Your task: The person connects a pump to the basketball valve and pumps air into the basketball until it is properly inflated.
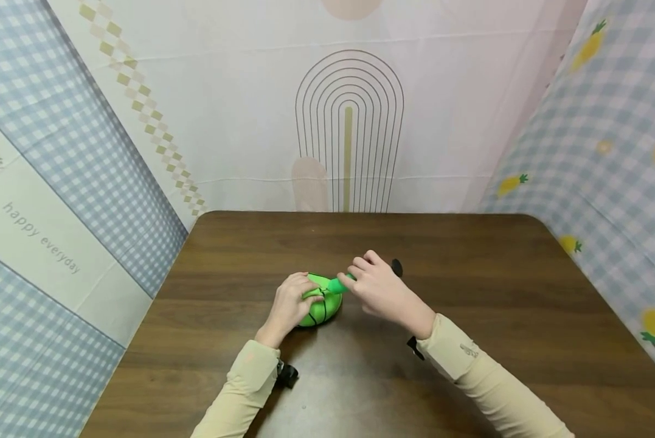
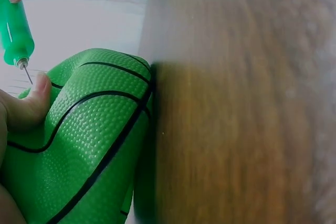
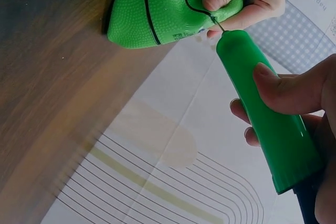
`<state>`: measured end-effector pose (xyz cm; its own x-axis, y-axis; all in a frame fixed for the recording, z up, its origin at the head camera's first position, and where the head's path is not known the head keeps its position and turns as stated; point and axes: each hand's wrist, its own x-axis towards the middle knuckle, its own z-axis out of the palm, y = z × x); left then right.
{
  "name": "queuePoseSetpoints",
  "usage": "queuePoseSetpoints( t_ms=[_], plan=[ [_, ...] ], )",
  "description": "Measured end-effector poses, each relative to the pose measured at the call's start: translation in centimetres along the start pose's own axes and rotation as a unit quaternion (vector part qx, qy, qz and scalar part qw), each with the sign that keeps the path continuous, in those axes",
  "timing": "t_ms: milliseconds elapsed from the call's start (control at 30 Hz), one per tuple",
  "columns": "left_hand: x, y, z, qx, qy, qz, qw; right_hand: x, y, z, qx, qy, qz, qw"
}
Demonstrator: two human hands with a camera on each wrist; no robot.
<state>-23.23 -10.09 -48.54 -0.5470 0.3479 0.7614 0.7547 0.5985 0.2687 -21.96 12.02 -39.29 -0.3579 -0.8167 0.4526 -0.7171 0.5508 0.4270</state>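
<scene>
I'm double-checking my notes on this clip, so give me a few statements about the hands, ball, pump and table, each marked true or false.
1. The left hand grips the green ball. True.
2. The green ball is smoothly round all over. False: it is dented and misshapen.
3. The right hand holds a green pump. True.
4. The tabletop is white. False: it is brown with a wood grain.
5. A thin needle sticks out of the pump's end. True.
</scene>
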Motion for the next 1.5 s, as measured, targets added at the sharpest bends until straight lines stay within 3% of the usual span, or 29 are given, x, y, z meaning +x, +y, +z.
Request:
queuePoseSetpoints(
  t_ms=[500,767,900,1200,1500],
  plan=[
    [-0.6,-0.2,-0.1,-0.005,0.014,0.0,0.9999,0.9,0.0,0.3,0.013,-0.004,-0.011,0.9998],
    [-0.5,-0.5,-0.2,-0.065,0.003,-0.054,0.9964,-1.0,0.6,0.4,0.075,-0.014,0.048,0.996],
    [-0.5,-0.6,-0.1,-0.096,-0.003,-0.078,0.9923,-1.4,0.8,0.2,0.076,-0.009,0.057,0.9955],
    [-0.5,-1.2,0.0,-0.135,0.014,-0.073,0.988,-1.1,0.9,0.1,0.065,-0.005,0.06,0.9961],
    [-0.6,-1.5,-0.3,-0.14,0.023,-0.076,0.987,-0.6,0.7,0.0,0.067,0.014,0.055,0.9961]
  ],
)
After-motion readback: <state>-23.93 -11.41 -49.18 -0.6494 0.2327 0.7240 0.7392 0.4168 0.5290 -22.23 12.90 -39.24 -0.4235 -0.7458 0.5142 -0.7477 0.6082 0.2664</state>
